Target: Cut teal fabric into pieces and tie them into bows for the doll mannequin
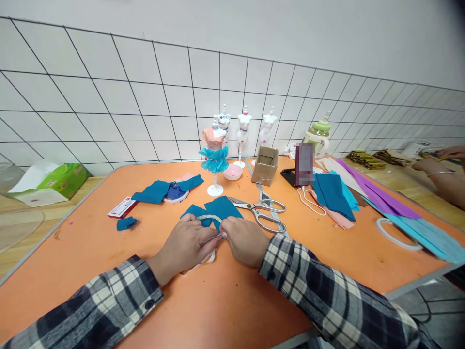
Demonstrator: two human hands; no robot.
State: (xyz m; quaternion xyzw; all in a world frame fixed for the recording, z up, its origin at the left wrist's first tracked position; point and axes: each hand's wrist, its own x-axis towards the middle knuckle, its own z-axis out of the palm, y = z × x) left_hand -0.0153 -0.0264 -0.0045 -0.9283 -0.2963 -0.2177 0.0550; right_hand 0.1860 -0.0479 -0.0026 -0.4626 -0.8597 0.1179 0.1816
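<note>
A thin pale ring, looking like a narrow roll of tape [209, 216], is held low over the orange table. My left hand [189, 241] is closed around its left and near side. On the other side, my right hand [244, 238] is closed, thumb and fingers pinching at the ring's right edge. Curled white strips [209, 258] show below my left hand. Just beyond my fingers lie pieces of dark teal crepe paper [223, 207]. Large metal scissors [259, 209] rest to the right of them, blades partly apart. My fingertips hide part of the ring.
A small dress form [214, 162] in peach and turquoise paper stands ahead, with several bare forms behind. A cardboard box [265, 166], a pink bowl [233, 172], a phone [304, 165] and coloured paper strips [385, 191] are around. Another person's arm [441, 174] is at far right.
</note>
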